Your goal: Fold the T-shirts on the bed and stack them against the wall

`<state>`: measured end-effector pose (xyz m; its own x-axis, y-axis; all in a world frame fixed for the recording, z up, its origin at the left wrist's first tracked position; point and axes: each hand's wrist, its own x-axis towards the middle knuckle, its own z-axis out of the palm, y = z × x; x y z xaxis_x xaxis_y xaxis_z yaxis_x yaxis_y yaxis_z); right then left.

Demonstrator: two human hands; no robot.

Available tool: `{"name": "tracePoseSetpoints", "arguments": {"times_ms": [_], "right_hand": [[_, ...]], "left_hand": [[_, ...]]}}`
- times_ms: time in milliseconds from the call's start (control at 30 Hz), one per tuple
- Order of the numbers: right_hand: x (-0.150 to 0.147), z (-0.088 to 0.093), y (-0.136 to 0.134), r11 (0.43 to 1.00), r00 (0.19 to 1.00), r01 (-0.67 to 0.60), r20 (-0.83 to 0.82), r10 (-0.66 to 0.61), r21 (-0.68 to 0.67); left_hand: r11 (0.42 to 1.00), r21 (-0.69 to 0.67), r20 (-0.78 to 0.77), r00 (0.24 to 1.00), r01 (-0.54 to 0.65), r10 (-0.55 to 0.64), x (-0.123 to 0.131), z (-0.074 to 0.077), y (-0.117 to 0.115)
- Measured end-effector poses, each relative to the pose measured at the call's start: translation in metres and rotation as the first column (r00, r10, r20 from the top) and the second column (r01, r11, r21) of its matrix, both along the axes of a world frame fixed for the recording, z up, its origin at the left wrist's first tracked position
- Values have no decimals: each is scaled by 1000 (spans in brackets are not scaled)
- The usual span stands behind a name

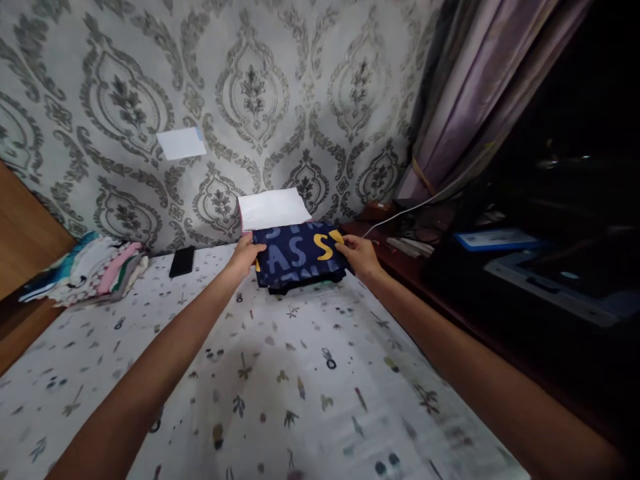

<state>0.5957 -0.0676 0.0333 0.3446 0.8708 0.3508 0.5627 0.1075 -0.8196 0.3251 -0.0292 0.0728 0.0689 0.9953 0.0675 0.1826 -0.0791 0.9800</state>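
Note:
A folded navy garment with grey and yellow letters lies near the wall end of the bed, on top of some black cloth. Its left edge is pinched by my left hand, thumb on top. At the far right corner, beside a yellow letter, my right hand grips the same garment between thumb and fingers. Just behind it a white sheet-like piece with a pinkish edge rests against the wall. The undersides of both grips are hidden.
A pile of folded clothes sits at the left beside a wooden panel. A black phone lies on the patterned bedsheet. Along the right runs a dark red ledge with a white cable and a tied curtain.

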Motion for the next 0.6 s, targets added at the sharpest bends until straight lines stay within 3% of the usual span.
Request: {"name": "tracePoseSetpoints", "arguments": {"times_ms": [133,267,333,467,600], "right_hand": [[16,-17,30,994,993,74,101,-65,-81],[16,-24,25,975,954,184,259,-147,-124],[3,-17,18,980,884,192,443,-147,-58],[-45,-8,16,999,706,-27,709,-12,44],[-82,-28,30,983,610,-119,770,185,-141]], "left_hand": [[999,44,-125,991,-31,36,22,-24,43],[995,84,-233,970,-51,70,22,-46,58],[992,103,-276,956,-70,96,20,-49,58],[987,119,-338,930,-110,144,11,-52,44],[981,192,-428,899,-5,89,-27,-65,18]]}}
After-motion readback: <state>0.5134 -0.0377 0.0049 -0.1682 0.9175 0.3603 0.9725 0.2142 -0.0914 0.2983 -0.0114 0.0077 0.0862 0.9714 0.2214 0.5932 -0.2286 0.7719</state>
